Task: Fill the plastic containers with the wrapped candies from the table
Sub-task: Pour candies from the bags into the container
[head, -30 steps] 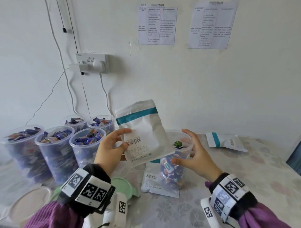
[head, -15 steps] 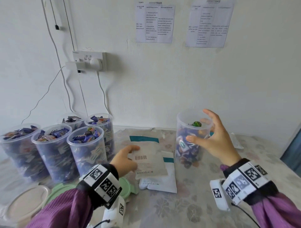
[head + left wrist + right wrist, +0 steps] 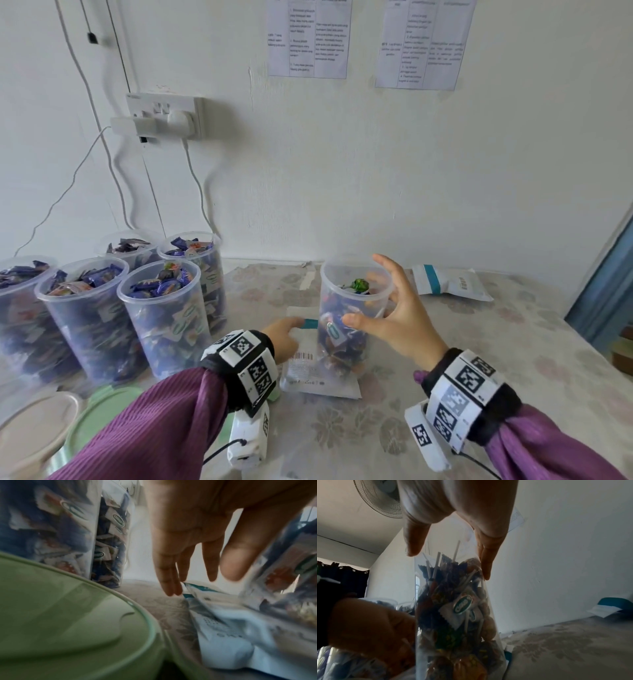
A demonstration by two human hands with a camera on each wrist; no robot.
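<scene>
A clear plastic container (image 3: 342,342) (image 3: 453,615), partly filled with wrapped candies and lollipops, stands on white pouches (image 3: 308,373) at the table's middle. A green-wrapped lollipop (image 3: 358,284) lies on top. My right hand (image 3: 376,301) (image 3: 449,563) holds the container near its rim, thumb in front, fingers behind. My left hand (image 3: 291,325) (image 3: 188,568) reaches out flat over the top pouch (image 3: 223,622), straight fingertips at its teal stripe, holding nothing.
Several clear containers (image 3: 164,318) full of blue-wrapped candies stand at the left. A green lid (image 3: 102,407) (image 3: 68,615) and a beige lid (image 3: 34,421) lie near the front left edge. Another white pouch (image 3: 452,282) lies at the back right by the wall.
My left hand laid the white pouch flat on the table and let it go. My right hand lifted the container, then brought it down onto the pouches.
</scene>
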